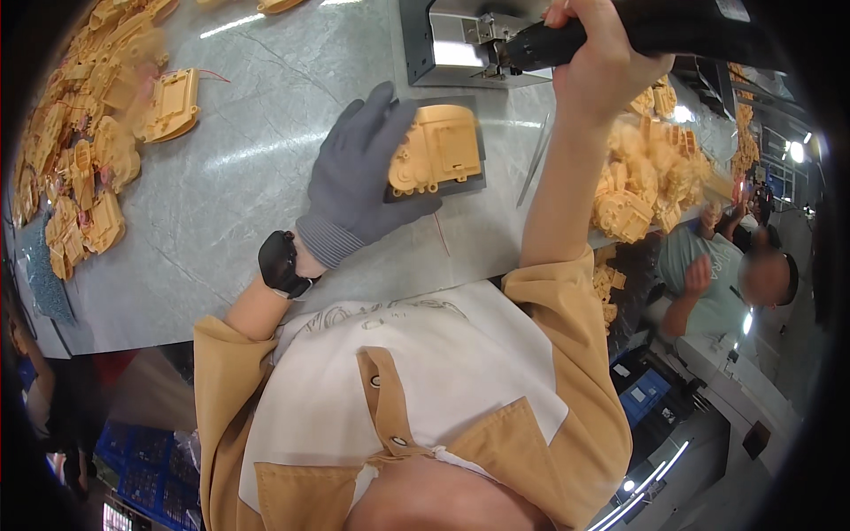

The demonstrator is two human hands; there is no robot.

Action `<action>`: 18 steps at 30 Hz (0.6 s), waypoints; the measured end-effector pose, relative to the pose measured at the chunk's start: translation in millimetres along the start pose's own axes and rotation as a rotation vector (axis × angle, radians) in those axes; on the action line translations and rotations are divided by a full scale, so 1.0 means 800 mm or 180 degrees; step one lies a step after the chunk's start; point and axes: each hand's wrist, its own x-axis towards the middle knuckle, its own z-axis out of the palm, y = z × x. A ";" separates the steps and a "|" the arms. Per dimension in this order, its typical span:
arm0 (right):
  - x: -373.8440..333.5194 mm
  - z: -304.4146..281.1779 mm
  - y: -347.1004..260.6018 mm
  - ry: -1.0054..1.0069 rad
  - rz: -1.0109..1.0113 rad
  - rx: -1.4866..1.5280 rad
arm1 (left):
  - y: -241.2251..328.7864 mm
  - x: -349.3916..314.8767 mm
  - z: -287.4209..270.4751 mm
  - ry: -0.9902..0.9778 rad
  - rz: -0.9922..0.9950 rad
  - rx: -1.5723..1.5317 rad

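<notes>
My left hand (354,168), in a grey knit glove, has its thumb and fingers around the left side of a yellow plastic housing (452,142). The housing lies on a dark square plate (469,183), and a thin red wire (442,234) runs out below the hand. My bare right hand (602,66) is raised at the upper right, fingers wrapped round a thick black handle (544,46). That handle joins a metal bench device (456,53) just beyond the plate. The device's far part is cut off by the picture's edge.
Many yellow housings (102,80) are heaped at the left, with one housing (173,106) nearer. Another yellow pile (642,173) lies at the right. Tweezers (535,159) rest on the grey table (239,190) beside my right forearm. A person (708,265) sits farther right.
</notes>
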 end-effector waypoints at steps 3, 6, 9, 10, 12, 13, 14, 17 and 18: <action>-0.010 -0.003 -0.015 -0.0324 -0.0362 -0.1935 | -0.010 -0.008 -0.003 -0.0031 -0.0022 -0.0181; -0.040 -0.025 -0.046 -0.0450 -0.0165 -0.1768 | -0.015 -0.005 -0.003 -0.0154 0.0072 -0.0175; -0.075 -0.011 -0.070 -0.0531 -0.0338 -0.1135 | -0.019 -0.008 -0.002 -0.0166 0.0143 -0.0149; -0.084 -0.009 -0.075 -0.0660 -0.0269 -0.1131 | -0.021 -0.010 -0.003 -0.0167 0.0154 -0.0120; -0.100 -0.007 -0.082 -0.0794 -0.0175 -0.1152 | -0.022 -0.009 -0.004 -0.0146 0.0177 -0.0109; -0.109 -0.005 -0.084 -0.0796 -0.0136 -0.1171 | -0.022 -0.010 -0.004 -0.0127 0.0176 -0.0123; -0.115 -0.004 -0.085 -0.0791 -0.0094 -0.1191 | -0.021 -0.011 -0.004 -0.0118 0.0173 -0.0138; -0.117 -0.007 -0.085 -0.0780 -0.0080 -0.1365 | -0.023 -0.009 -0.002 -0.0186 0.0070 -0.0072; -0.117 -0.007 -0.084 -0.0770 -0.0054 -0.1383 | -0.025 -0.010 -0.001 -0.0195 0.0098 -0.0025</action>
